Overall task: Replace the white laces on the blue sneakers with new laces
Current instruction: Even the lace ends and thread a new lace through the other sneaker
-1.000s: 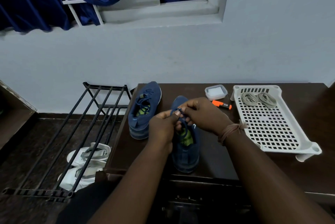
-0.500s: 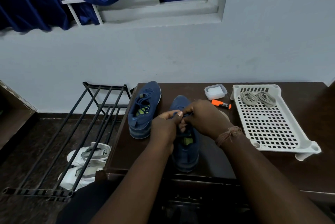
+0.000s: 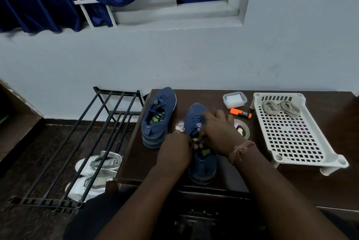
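As both hands [image 3: 196, 142] dropped heelward, tape roll [image 3: 242, 129] emerged.

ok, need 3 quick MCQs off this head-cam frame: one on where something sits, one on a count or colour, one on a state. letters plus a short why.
1. Where do the coiled grey laces lie?
A. in the white tray, at its far end
B. inside the clear tub
C. on the floor rack

2. How many blue sneakers stand on the table?
A. one
B. two
C. three

3. What are the hands doing?
A. both resting flat on the table
B. both working at the near sneaker's laces
C. one lifting the orange marker

Answers
1. A: both coils sit on the white tray grid at the end nearest the wall.
2. B: the far sneaker and the near sneaker stand side by side.
3. B: left hand and right hand meet over the near sneaker's lacing, fingers curled on the lace.
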Demonstrator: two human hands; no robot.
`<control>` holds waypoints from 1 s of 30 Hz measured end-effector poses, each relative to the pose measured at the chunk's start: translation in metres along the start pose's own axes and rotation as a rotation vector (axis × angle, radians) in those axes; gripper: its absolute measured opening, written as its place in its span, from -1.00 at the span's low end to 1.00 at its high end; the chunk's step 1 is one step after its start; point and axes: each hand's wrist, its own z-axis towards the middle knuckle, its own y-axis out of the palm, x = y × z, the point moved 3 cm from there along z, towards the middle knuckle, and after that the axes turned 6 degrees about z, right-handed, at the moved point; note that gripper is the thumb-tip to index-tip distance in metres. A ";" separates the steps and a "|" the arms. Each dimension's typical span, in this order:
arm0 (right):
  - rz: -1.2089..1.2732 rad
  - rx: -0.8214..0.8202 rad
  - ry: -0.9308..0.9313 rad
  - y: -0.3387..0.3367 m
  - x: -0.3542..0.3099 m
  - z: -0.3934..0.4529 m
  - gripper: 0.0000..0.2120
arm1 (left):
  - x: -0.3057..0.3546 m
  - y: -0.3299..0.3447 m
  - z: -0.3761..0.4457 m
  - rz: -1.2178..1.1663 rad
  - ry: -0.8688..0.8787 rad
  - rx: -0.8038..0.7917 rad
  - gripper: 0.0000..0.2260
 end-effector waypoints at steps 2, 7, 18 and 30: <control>-0.030 0.045 0.040 0.004 -0.003 0.001 -0.75 | 0.004 0.004 0.001 0.062 0.013 -0.017 -0.80; -0.095 0.210 0.118 0.012 -0.013 -0.002 -0.77 | 0.012 -0.007 0.008 0.118 -0.073 0.068 -0.82; 0.113 -0.158 -0.021 0.011 -0.001 0.002 -0.68 | 0.003 0.012 0.034 -0.095 -0.287 0.047 -0.81; 0.542 -0.054 0.460 0.027 0.020 0.005 -0.29 | -0.003 -0.007 0.055 -0.309 -0.192 -0.450 -0.77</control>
